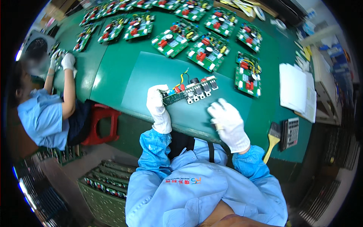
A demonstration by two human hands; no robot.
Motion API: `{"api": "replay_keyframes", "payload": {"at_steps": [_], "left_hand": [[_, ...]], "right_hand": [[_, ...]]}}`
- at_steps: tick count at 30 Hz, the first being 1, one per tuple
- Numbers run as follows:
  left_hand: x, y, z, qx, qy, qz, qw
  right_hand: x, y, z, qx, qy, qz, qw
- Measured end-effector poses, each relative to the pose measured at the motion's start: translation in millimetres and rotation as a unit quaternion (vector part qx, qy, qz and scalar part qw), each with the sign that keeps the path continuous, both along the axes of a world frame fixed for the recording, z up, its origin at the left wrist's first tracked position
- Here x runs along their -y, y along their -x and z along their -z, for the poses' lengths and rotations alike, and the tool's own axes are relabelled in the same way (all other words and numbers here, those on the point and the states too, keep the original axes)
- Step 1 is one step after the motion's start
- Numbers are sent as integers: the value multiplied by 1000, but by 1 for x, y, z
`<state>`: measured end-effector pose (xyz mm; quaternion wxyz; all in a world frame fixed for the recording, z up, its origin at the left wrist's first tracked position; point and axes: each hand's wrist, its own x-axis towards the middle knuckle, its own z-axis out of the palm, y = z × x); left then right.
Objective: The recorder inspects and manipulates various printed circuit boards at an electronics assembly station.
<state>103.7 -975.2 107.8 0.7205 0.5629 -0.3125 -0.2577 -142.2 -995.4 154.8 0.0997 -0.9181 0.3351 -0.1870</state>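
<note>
My left hand [157, 106], in a white glove, grips the left end of a green circuit board [177, 97]. The board is tilted up on edge over the table mat. Black components with metal tabs line its near side, and red parts and a yellow wire stick up behind. To the right of the board and apart from it is my right hand [228, 123], also gloved, its fingers spread and nothing seen in them. A small yellowish spot shows by its thumb side, too small to make out.
Several more circuit boards [208, 52] stand across the far side of the green table [113, 81]. At the right lie papers [293, 85], a brush [273, 138] and a calculator [290, 133]. A co-worker [45, 113] works at the left near a red stool [102, 125]. A rack of boards [106, 185] stands below.
</note>
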Motion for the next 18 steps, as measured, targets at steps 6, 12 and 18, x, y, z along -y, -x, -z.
{"api": "replay_keyframes", "payload": {"at_steps": [6,12,18], "left_hand": [[-3,-11,0,10,19,21,1000],[-3,-33,-8,-5,27,77,997],[7,-52,-5,-53,51,115,991]], "right_hand": [[-36,54,12,-156,37,272,949],[-72,83,0,-29,103,370,923],[-66,-29,3,25,51,155,986]]}}
